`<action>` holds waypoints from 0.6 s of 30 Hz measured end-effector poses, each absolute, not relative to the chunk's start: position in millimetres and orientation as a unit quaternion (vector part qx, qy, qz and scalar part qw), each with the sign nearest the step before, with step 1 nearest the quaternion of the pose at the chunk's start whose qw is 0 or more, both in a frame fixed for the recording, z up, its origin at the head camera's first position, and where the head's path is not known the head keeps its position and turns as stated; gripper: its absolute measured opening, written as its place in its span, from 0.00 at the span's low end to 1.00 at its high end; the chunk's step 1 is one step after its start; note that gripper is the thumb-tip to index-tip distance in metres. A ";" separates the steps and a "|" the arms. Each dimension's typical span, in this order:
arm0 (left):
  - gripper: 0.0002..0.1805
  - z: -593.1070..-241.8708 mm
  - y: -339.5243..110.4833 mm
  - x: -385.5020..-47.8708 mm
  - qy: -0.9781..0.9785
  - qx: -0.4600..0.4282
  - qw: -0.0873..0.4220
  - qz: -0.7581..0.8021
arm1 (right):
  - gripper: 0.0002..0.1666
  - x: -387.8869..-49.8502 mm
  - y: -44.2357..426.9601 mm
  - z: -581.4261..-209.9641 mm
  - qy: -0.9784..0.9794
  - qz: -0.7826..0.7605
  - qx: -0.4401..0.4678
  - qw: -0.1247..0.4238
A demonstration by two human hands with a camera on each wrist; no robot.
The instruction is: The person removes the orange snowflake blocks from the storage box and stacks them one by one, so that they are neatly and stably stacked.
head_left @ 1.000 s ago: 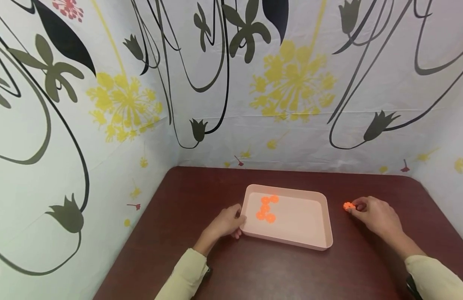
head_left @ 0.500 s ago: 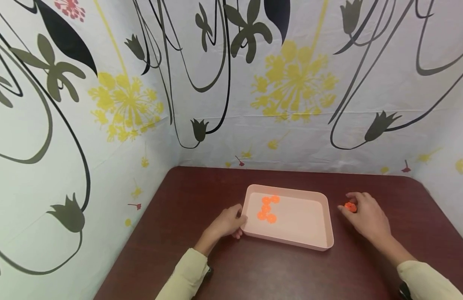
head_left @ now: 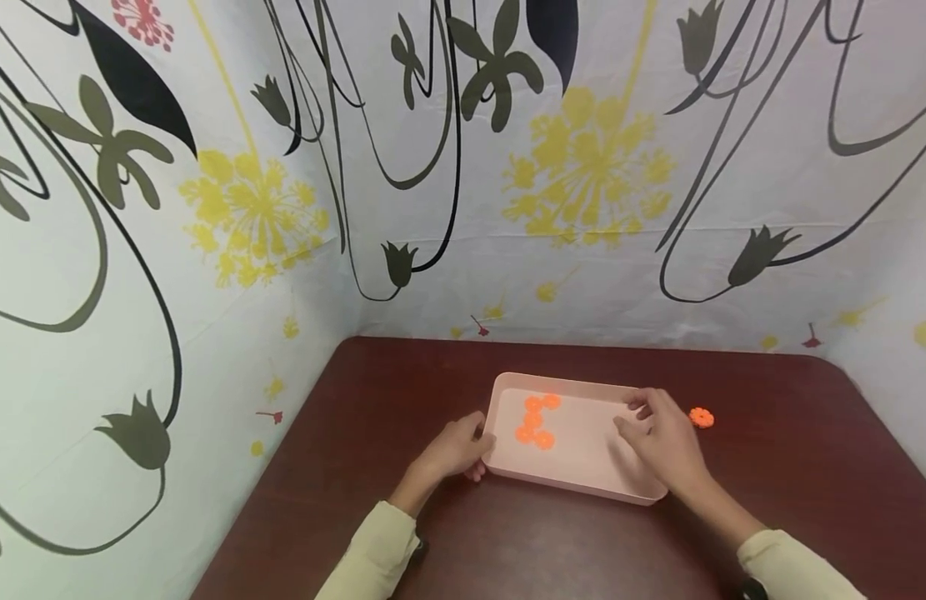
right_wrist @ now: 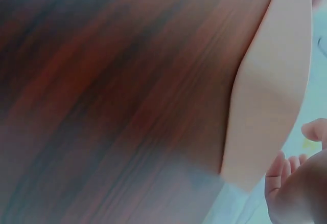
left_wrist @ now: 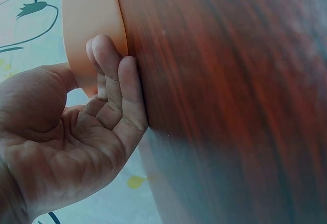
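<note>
My left hand grips the left edge of a pale pink tray, with the thumb over the rim. In the left wrist view its fingers lie along the tray's outer wall. Several flat orange discs lie close together in a crooked row in the tray's left half. Above the tray's right side hovers my right hand, thumb and fingers apart, with nothing visible between them. Just right of the tray, an orange piece with a scalloped edge rests on the table.
The dark reddish-brown table has rounded back corners. A white patterned cloth with flowers and vines hangs behind it and at the sides.
My right hand has left the orange piece, which it was holding on the table, and moved left over the tray. The left hand and tray stay where they were.
</note>
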State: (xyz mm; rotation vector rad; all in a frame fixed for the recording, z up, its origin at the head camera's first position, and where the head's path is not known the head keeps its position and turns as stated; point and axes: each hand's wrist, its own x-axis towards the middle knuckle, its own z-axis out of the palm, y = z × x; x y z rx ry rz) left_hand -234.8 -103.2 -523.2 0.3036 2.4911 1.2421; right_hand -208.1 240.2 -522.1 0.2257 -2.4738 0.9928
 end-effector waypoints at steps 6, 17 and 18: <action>0.05 -524.5 -103.7 -236.2 0.877 0.107 0.171 0.437 | 0.21 -208.8 208.3 -521.1 -0.910 0.335 0.126 0.210; 0.05 -524.2 -103.6 -237.2 0.879 0.102 0.168 0.434 | 0.30 -214.4 162.8 -526.1 -0.926 0.345 0.130 0.078; 0.06 -524.5 -103.7 -237.2 0.879 0.101 0.168 0.434 | 0.31 -215.1 159.6 -527.3 -0.928 0.342 0.130 0.071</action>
